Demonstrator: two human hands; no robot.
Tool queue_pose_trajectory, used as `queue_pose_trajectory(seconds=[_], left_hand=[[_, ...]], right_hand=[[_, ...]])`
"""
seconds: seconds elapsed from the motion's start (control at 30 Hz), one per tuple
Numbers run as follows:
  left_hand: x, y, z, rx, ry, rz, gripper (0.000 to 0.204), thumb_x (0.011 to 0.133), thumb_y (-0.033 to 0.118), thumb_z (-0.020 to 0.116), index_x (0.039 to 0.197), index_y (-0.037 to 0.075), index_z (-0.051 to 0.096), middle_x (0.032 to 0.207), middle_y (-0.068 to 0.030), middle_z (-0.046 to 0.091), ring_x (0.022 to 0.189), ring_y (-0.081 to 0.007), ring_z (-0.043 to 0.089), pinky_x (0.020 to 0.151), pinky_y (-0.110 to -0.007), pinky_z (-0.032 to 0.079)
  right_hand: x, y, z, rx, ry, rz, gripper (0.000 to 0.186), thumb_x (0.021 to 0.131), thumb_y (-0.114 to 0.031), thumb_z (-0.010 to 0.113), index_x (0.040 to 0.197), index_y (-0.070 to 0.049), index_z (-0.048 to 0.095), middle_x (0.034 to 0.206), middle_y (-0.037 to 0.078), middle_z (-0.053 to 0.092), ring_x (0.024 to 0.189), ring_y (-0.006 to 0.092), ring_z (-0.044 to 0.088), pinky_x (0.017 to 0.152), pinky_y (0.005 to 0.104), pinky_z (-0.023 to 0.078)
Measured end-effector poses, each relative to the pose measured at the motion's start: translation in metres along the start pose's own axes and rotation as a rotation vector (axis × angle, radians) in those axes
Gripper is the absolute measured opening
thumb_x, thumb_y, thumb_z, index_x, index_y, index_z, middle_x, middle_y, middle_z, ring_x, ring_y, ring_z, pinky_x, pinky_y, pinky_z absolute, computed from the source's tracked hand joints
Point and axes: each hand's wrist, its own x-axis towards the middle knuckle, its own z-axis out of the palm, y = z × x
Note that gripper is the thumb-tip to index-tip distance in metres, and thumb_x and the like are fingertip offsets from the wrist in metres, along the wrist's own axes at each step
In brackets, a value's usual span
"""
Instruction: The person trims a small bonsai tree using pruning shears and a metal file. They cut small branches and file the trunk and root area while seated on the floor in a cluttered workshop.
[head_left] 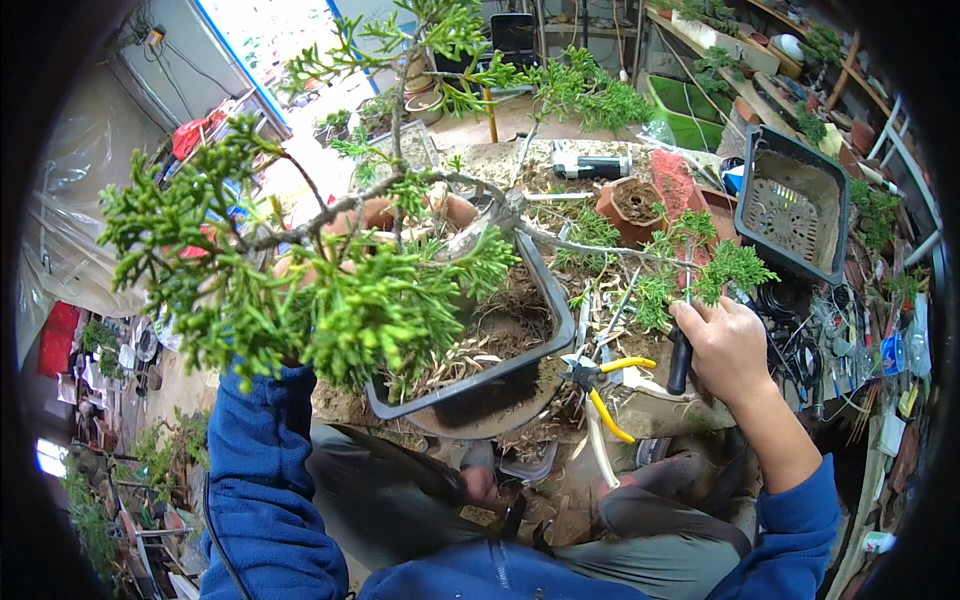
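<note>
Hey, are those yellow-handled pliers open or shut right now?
Open: the yellow-handled pliers lie with their handles spread wide apart.

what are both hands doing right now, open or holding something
Left hand: hidden behind the green foliage; its grip cannot be told.
Right hand: closed, holding a black-handled tool.

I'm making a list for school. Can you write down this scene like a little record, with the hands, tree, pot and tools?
Left hand: hard to make out behind the leaves
Right hand: at a black handle, grip partly hidden
Tree: green and leafy, over the pot
Pot: dark, soil inside
Pliers: yellow handles, right of the pot
</note>
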Motion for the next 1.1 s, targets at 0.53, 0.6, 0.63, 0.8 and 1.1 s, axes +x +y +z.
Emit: queue_pose_trajectory(seconds=[0.53, 0.6, 0.63, 0.8, 1.1], left_hand=[[-0.038, -0.025, 0.041, 0.36, 0.437, 0.227, 0.065, 0.086, 0.026, 0.082, 0.141, 0.005, 0.057, 0.125, -0.0118, 0.071, 0.113, -0.0225, 0.067, 0.097, -0.039, 0.054], [-0.04, -0.034, 0.052, 0.736, 0.575, 0.131, 0.029, 0.097, 0.011, 0.067, 0.125, 0.015, 0.072, 0.114, -0.0086, 0.075, 0.103, -0.0244, 0.069, 0.092, -0.042, 0.054], [-0.038, -0.036, 0.055, 0.758, 0.604, 0.099, 0.026, 0.095, 0.013, 0.068, 0.121, 0.012, 0.071, 0.11, -0.011, 0.073, 0.1, -0.0278, 0.068, 0.089, -0.043, 0.053], [-0.025, -0.034, 0.071, 0.903, 0.666, 0.465, 0.025, 0.086, 0.018, 0.072, 0.102, 0.001, 0.063, 0.09, -0.0232, 0.063, 0.083, -0.0445, 0.062, 0.073, -0.052, 0.048], [-0.025, -0.019, 0.074, 0.689, 0.696, 0.337, 0.049, 0.082, 0.025, 0.08, 0.119, -0.001, 0.063, 0.103, -0.0232, 0.068, 0.099, -0.0428, 0.066, 0.086, -0.048, 0.053]], right_hand=[[-0.014, -0.038, -0.03, 0.383, 0.114, -0.056, 0.03, 0.084, -0.007, 0.074, 0.114, -0.003, 0.072, 0.097, 0.01, 0.076, 0.083, 0.0299, 0.072, 0.075, 0.0392, 0.059], [-0.017, -0.059, -0.032, 0.438, -0.006, -0.041, 0.04, 0.083, -0.015, 0.078, 0.12, -0.002, 0.069, 0.106, 0.012, 0.074, 0.094, 0.0311, 0.071, 0.083, 0.0402, 0.059], [-0.016, -0.067, -0.034, 0.477, -0.099, -0.035, 0.045, 0.082, -0.019, 0.079, 0.123, -0.002, 0.068, 0.111, 0.013, 0.073, 0.1, 0.0316, 0.07, 0.087, 0.0412, 0.058], [0.016, -0.088, -0.043, 0.448, -0.377, 0.098, 0.058, 0.082, -0.027, 0.08, 0.131, -0.001, 0.063, 0.132, 0.02, 0.062, 0.126, 0.0417, 0.055, 0.109, 0.0467, 0.046], [0.037, -0.099, -0.054, 0.446, -0.284, 0.196, 0.031, 0.081, -0.02, 0.082, 0.105, -0.003, 0.074, 0.094, 0.015, 0.066, 0.087, 0.037, 0.067, 0.078, 0.0452, 0.053]])
